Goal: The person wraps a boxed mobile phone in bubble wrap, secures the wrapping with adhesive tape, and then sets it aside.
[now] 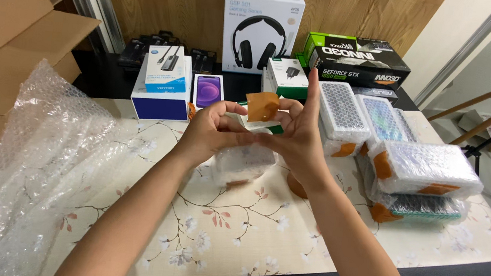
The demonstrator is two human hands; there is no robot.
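Observation:
My left hand (213, 131) and my right hand (297, 134) meet above the table's middle. Together they pinch a strip of brown packing tape (262, 106), held up between thumbs and fingertips; my right index finger points upward. Just under the hands lies a small item wrapped in bubble wrap (241, 163), with a piece of brown tape on its lower edge. Part of it is hidden by my hands.
A large loose sheet of bubble wrap (42, 165) covers the left of the floral table (236, 228). Several bubble-wrapped, taped boxes (418, 168) are stacked at right. Retail boxes stand behind: a headphone box (261, 30), a black-green box (357, 61), small phone boxes (162, 87). Cardboard cartons (6, 40) sit far left.

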